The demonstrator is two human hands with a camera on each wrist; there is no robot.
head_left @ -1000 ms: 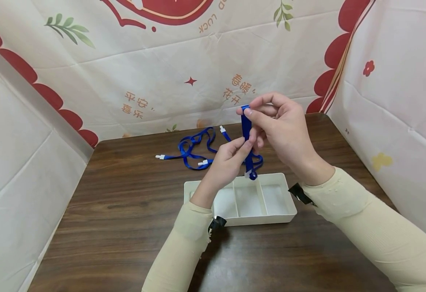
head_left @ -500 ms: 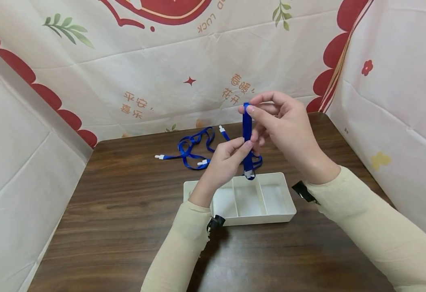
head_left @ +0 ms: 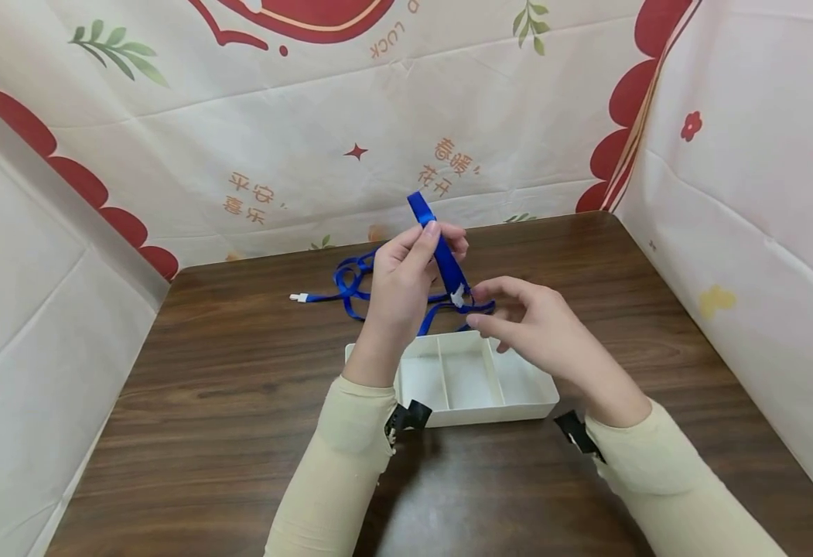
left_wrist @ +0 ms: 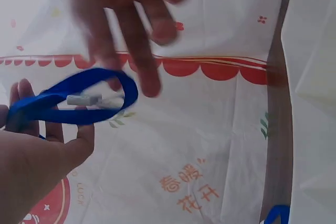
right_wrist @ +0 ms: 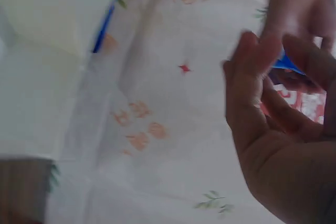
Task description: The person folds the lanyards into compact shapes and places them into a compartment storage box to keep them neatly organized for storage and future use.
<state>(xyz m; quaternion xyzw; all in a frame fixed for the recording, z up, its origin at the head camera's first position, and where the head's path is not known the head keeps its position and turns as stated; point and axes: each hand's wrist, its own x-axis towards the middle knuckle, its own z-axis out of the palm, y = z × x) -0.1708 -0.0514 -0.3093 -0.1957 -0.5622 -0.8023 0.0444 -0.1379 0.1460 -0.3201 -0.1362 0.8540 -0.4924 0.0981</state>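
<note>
White fabric sheeting (head_left: 23, 271) rises at your far left, beside a brown wood-grain table (head_left: 204, 402) that spreads beneath your hands. Moving right, a loose tangle of narrow blue ribbon lanyard (head_left: 353, 294) lies on the tabletop, with a small white clip (head_left: 298, 298) at its left end; part of the tangle is hidden behind your left hand (head_left: 401, 282). You hold that hand raised, thumb and fingers pinching a flat, folded blue ribbon lanyard (head_left: 450, 267), whose upper end sticks up past your thumb while the rest slants down to the right, above the table. Its lower end carries a white fastener (head_left: 458, 295), and in the left-wrist view the ribbon bows into a loop around the outline of a pale clip. Below, a long, shallow white plastic tray with thin dividers (head_left: 483, 415) sits on the table nearer to you, its left end partly covered by your wrist. Just right of the lanyard's lower end, your right hand (head_left: 545, 325) hovers over the tray with its fingers spread and thumb apart from the forefinger; you cannot tell whether a fingertip touches the ribbon. White patterned fabric (head_left: 747, 201) stands at far right.
</note>
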